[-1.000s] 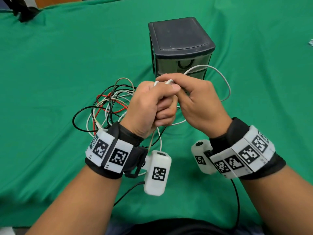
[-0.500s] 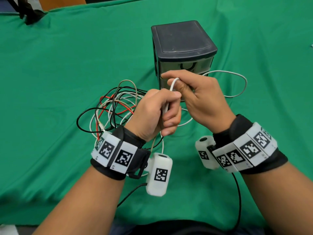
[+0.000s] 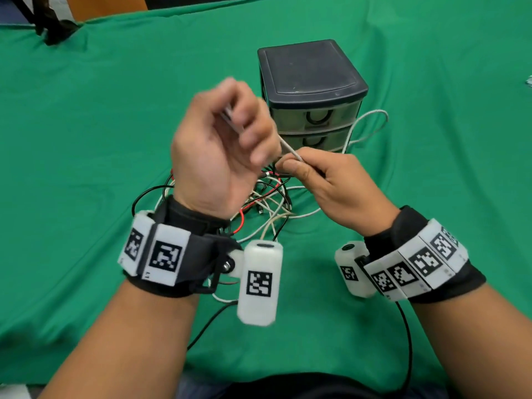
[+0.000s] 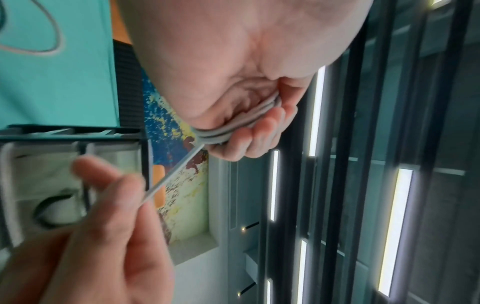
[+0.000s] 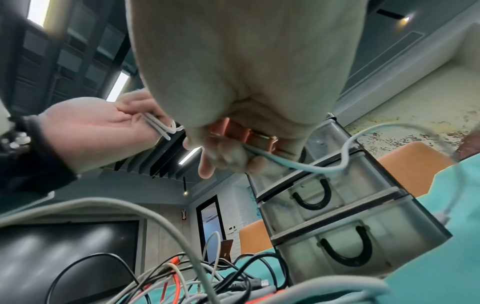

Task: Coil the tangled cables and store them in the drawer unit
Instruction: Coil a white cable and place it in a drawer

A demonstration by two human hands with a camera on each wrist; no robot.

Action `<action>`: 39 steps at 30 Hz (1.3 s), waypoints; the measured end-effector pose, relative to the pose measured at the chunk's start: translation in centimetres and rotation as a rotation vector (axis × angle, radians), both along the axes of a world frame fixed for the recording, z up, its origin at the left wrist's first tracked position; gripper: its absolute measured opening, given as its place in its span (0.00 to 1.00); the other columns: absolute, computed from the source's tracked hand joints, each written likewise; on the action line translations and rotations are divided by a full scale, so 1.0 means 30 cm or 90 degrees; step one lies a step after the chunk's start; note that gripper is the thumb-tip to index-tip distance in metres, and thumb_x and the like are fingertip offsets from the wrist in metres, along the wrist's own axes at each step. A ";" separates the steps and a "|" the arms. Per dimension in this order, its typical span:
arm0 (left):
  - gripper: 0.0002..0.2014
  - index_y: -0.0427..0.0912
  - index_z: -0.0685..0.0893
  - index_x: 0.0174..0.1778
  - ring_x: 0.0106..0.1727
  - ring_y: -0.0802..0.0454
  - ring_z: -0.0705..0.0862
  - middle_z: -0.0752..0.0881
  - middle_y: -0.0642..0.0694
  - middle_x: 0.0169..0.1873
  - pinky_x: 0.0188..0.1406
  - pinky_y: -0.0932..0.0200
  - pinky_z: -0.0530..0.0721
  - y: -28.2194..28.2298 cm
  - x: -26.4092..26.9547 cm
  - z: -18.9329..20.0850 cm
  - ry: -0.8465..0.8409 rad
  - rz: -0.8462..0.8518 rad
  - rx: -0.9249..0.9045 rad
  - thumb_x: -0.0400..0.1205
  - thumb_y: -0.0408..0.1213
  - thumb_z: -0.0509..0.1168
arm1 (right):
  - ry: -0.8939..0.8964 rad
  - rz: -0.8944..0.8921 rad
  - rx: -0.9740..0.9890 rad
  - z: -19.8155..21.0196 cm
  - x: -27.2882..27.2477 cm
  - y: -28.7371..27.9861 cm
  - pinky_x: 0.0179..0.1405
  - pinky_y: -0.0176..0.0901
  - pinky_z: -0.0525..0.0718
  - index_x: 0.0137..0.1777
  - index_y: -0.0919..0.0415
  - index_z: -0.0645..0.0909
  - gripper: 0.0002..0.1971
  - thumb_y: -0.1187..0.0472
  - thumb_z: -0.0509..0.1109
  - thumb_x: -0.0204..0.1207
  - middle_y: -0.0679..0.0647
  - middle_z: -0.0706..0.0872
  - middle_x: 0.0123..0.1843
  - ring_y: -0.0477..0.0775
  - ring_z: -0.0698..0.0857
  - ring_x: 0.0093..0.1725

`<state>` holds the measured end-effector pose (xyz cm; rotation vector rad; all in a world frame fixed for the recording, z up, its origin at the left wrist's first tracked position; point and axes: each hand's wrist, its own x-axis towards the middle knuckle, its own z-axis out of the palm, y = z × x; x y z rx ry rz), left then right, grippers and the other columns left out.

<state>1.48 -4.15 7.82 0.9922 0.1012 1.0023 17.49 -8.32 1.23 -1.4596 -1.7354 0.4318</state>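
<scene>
My left hand point(image 3: 241, 131) is raised and blurred left of the dark drawer unit point(image 3: 311, 82), gripping folded loops of a white cable point(image 4: 233, 127). One strand point(image 3: 289, 149) runs taut down to my right hand point(image 3: 290, 165), which pinches it between thumb and fingers. Past the right hand the white cable loops point(image 3: 371, 122) across the front of the unit's shut translucent drawers point(image 5: 337, 226). Under both hands a tangle of black, red and white cables point(image 3: 267, 197) lies on the green cloth. The right wrist view shows the left hand point(image 5: 124, 121) holding the loops point(image 5: 158, 125).
A green cloth point(image 3: 115, 125) covers the whole table. A dark object point(image 3: 54, 27) sits at the far left corner. Wrist-camera leads point(image 3: 406, 341) trail from my arms toward the table's near edge.
My left hand has lifted up and to the left, away from the right hand, with the folded cable in it. The right hand has dropped lower, and a strand now stretches between them.
</scene>
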 end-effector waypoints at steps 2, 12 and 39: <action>0.20 0.41 0.70 0.31 0.25 0.50 0.64 0.68 0.47 0.24 0.28 0.57 0.64 0.026 -0.009 0.032 -0.026 0.076 0.025 0.88 0.39 0.45 | -0.001 0.015 -0.030 0.014 -0.004 -0.017 0.44 0.39 0.80 0.55 0.55 0.87 0.12 0.51 0.65 0.85 0.50 0.87 0.38 0.45 0.82 0.38; 0.20 0.43 0.73 0.40 0.36 0.55 0.69 0.70 0.48 0.35 0.42 0.54 0.71 0.062 0.012 -0.053 0.465 0.418 0.345 0.82 0.57 0.52 | -0.123 0.154 -0.080 0.162 -0.007 -0.128 0.29 0.26 0.68 0.44 0.47 0.84 0.04 0.53 0.72 0.80 0.38 0.76 0.24 0.40 0.74 0.27; 0.23 0.45 0.69 0.23 0.19 0.53 0.62 0.65 0.51 0.17 0.25 0.56 0.63 -0.031 0.023 -0.028 0.103 0.006 0.062 0.87 0.40 0.48 | -0.004 -0.005 -0.081 0.048 -0.040 -0.057 0.37 0.31 0.71 0.45 0.39 0.78 0.12 0.58 0.62 0.87 0.41 0.79 0.30 0.45 0.75 0.34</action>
